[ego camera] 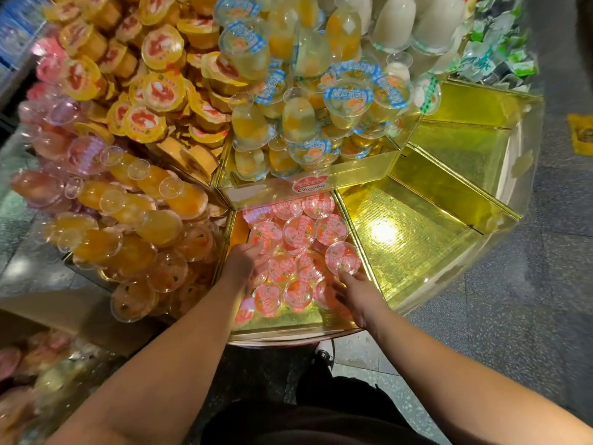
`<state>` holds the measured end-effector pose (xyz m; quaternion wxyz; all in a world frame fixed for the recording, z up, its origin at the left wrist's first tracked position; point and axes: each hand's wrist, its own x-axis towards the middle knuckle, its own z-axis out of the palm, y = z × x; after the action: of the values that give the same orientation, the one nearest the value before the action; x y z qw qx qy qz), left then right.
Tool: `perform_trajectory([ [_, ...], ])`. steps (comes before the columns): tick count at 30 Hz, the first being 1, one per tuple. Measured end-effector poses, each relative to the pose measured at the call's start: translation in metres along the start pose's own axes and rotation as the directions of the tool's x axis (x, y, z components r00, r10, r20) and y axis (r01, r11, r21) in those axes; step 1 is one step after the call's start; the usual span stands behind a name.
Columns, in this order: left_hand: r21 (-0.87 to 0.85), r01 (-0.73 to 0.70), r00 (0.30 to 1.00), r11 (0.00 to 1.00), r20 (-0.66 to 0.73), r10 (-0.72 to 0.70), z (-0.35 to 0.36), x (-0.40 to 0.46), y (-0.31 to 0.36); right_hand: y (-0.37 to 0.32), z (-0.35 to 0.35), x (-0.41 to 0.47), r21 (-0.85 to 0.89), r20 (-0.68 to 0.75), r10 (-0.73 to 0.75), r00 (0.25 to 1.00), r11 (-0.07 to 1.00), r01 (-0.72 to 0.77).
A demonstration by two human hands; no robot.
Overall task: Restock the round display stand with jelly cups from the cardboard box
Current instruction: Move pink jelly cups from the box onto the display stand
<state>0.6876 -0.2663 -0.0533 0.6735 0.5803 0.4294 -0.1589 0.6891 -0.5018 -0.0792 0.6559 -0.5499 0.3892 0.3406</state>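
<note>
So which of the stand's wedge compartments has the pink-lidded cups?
The front compartment under both hands; its right-hand neighbours show bare gold floor, the left-hand ones hold orange cups.

Overhead lighting, warm and bright. Strong glare spot on the gold foil floor of the empty wedge compartment (385,231). Wide-angle bending at edges; lower-left corner and left margin blurred.

Both my hands are inside the front wedge compartment of the round display stand (398,311). My left hand (245,263) rests on the pink-lidded jelly cups (298,232) at its left side. My right hand (356,292) touches cups near the right wall. The cardboard box (41,316) sits lower left.
</note>
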Motion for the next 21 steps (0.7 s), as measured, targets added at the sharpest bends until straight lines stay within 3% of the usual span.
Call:
perform_trajectory([
  [6, -0.061, 0.05, 0.999, 0.997, -0.014, -0.05, -0.014, -0.017, 0.001, 0.001, 0.0, -0.017, -0.154, -0.014, -0.112, 0.994, 0.982, 0.108],
  [14, 0.256, -0.178, 0.984, 0.95, 0.061, 0.168, -0.059, -0.063, -0.014, 0.018, 0.018, -0.069, -0.397, -0.171, -0.317, 0.933, 0.889, 0.229],
  [16, 0.369, -0.267, 0.964, 0.89, 0.109, 0.244, -0.081, -0.082, -0.018, 0.027, 0.035, -0.089, -0.623, -0.128, -0.429, 0.894, 0.736, 0.263],
  [18, 0.459, -0.34, 0.94, 0.821, 0.139, 0.311, -0.109, -0.096, -0.027, 0.039, 0.06, -0.112, -0.825, 0.017, -0.515, 0.857, 0.477, 0.303],
  [21, 0.577, -0.401, 0.907, 0.712, 0.143, 0.395, -0.166, -0.118, -0.046, 0.065, 0.114, -0.144, -0.899, 0.286, -0.529, 0.799, 0.139, 0.414],
])
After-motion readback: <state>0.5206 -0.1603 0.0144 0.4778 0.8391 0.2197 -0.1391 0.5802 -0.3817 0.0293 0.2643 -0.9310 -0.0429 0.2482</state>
